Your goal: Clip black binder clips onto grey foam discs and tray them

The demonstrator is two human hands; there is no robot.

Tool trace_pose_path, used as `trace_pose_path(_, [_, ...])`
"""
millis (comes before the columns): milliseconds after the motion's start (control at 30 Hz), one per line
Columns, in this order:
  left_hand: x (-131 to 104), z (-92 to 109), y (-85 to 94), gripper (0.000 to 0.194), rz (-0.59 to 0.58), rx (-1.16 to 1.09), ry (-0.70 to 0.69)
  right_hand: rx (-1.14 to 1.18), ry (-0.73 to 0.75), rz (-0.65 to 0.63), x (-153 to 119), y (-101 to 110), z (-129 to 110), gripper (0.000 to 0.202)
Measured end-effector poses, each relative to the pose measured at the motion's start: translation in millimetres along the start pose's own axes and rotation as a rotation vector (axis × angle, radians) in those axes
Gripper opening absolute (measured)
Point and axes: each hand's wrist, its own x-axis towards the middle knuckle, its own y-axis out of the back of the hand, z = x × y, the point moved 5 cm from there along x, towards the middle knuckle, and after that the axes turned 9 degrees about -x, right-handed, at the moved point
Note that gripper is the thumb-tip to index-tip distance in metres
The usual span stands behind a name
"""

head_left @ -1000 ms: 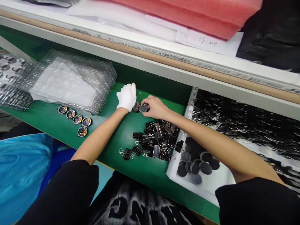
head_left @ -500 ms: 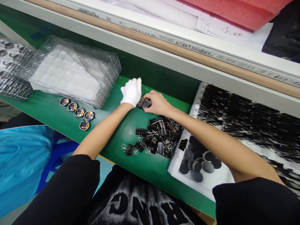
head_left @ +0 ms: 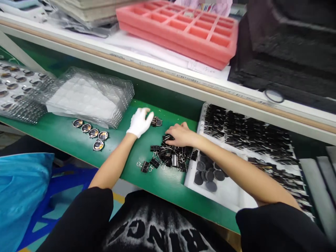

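Observation:
My left hand [head_left: 140, 122], in a white glove, is just left of a dark round disc with black binder clips on it [head_left: 156, 121], which lies on the green bench. Its fingers are loosely bent and apart, with nothing visible in them. My bare right hand [head_left: 181, 135] is over the far side of a pile of black binder clips [head_left: 174, 159]. Its thumb and fingers are apart around a clip at the pile's edge; whether they touch it is hard to tell.
Several round pieces with shiny faces [head_left: 93, 133] sit left on the bench. Behind them are clear plastic trays [head_left: 123, 105]. At right, a white tray [head_left: 228, 196] holds dark discs [head_left: 210, 175] and rows of clipped pieces [head_left: 236, 129]. A shelf edge [head_left: 168, 75] with a red foam tray [head_left: 178, 38] runs above.
My right hand has let go of the clipped disc and moved right and nearer to the binder clip pile. My left hand has loosened beside the disc. The head view has tilted up.

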Motion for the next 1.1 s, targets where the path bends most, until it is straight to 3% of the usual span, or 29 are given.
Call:
trace_pose_path(67, [-11.2, 2.1, -4.1, 0.045, -0.148, 0.196, -0.051, 0.026, -0.019, 0.033, 0.5, -7.9, -2.7, 0.035])
trace_pose_path(133, [-14.5, 2.8, -8.2, 0.05, -0.217, 0.315, -0.066, 0.118, -0.039, 0.099, 2.0, -8.7, -0.2, 0.035])
trace_pose_path(267, [-7.8, 3.1, -10.2, 0.054, -0.209, 0.354, -0.037, 0.409, -0.147, 0.258, 5.2, 4.6, 21.9, 0.035])
trace_pose_path(367, [-3.0, -1.9, -4.2, 0.054, -0.17, 0.327, 0.07, 0.369, -0.27, 0.357, 17.2, 15.4, 39.3, 0.036])
trace_pose_path(500, [-1.7, -6.1, 7.5, 0.054, -0.186, 0.34, 0.141, 0.199, -0.293, 0.265, 46.9, 12.2, 36.7, 0.035])
trace_pose_path(633, [-2.8, -4.6, 23.6, 0.052, -0.126, 0.337, 0.065, 0.21, -0.265, 0.252, 65.8, 14.7, 27.4, 0.07])
trace_pose_path(700, [-3.8, -2.6, 27.3, 0.055, -0.117, 0.328, -0.038, 0.307, -0.335, 0.321, 71.3, 23.0, 31.6, 0.07])
trace_pose_path(833, [-6.0, -5.3, 17.9, 0.079, -0.26, 0.371, -0.127, 0.446, -0.472, 0.514, 87.1, 38.7, 41.0, 0.052])
trace_pose_path(1000, [-3.8, -5.5, 10.2, 0.054, -0.334, 0.373, -0.133, 0.409, -0.464, 0.459, 117.2, 26.6, 31.3, 0.053])
trace_pose_path(1100, [-4.0, -6.4, 12.6, 0.05, -0.37, 0.357, -0.115, 0.45, -0.518, 0.419, 125.8, 13.1, 30.3, 0.059])
